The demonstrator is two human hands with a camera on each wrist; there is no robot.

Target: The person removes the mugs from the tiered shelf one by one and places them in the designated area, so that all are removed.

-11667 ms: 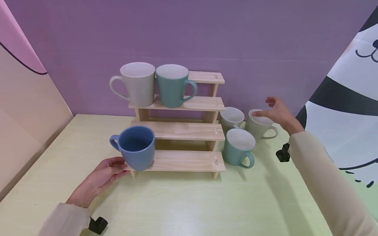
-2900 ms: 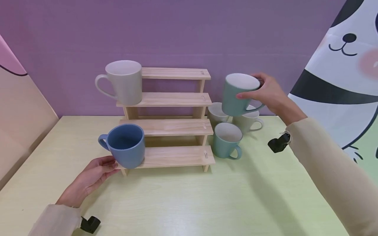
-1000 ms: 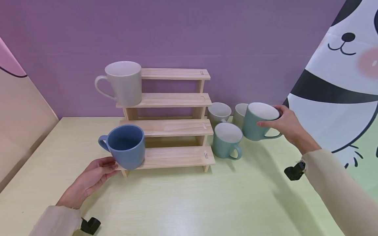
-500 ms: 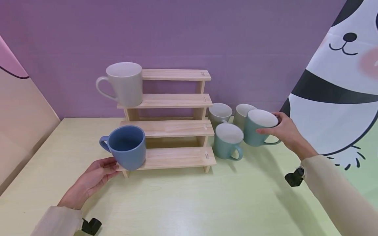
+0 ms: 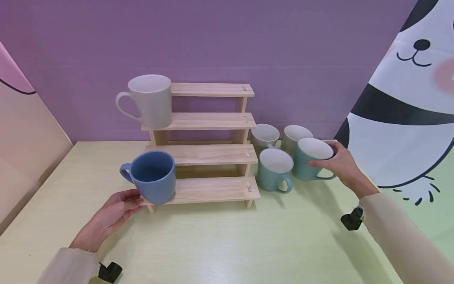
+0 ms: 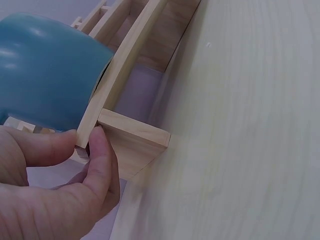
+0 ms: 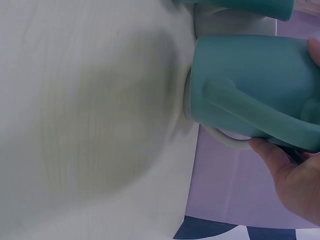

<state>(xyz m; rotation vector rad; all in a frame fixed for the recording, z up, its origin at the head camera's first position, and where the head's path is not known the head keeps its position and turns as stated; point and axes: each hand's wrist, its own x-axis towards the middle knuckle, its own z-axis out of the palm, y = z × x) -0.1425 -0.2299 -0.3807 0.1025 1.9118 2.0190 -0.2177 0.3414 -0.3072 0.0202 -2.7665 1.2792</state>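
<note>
My left hand (image 5: 110, 215) pinches the left end of the lowest board of a stepped wooden rack (image 5: 216, 187), thumb on top and fingers below in the left wrist view. Right above it, a blue mug (image 5: 157, 183) stands on that board, handle to the left. With thumb and fingers my right hand (image 5: 338, 161) grips a teal mug (image 5: 306, 165) near its rim, right of the rack. This mug is upright, handle to the right, its base right at the table in the right wrist view. A second teal mug (image 5: 269, 175) stands just left of it.
Two pale mugs, a nearer-left one (image 5: 262, 138) and a right one (image 5: 292, 138), stand behind the teal mugs. A white mug (image 5: 152, 104) sits higher on the rack's left side. A purple backdrop (image 5: 213, 39) rises behind the table (image 5: 198, 244).
Earlier the teal mug stood beside the white mug on the rack; my right hand has carried it right and, over the last second, lowered it. My left hand keeps its pinch.
</note>
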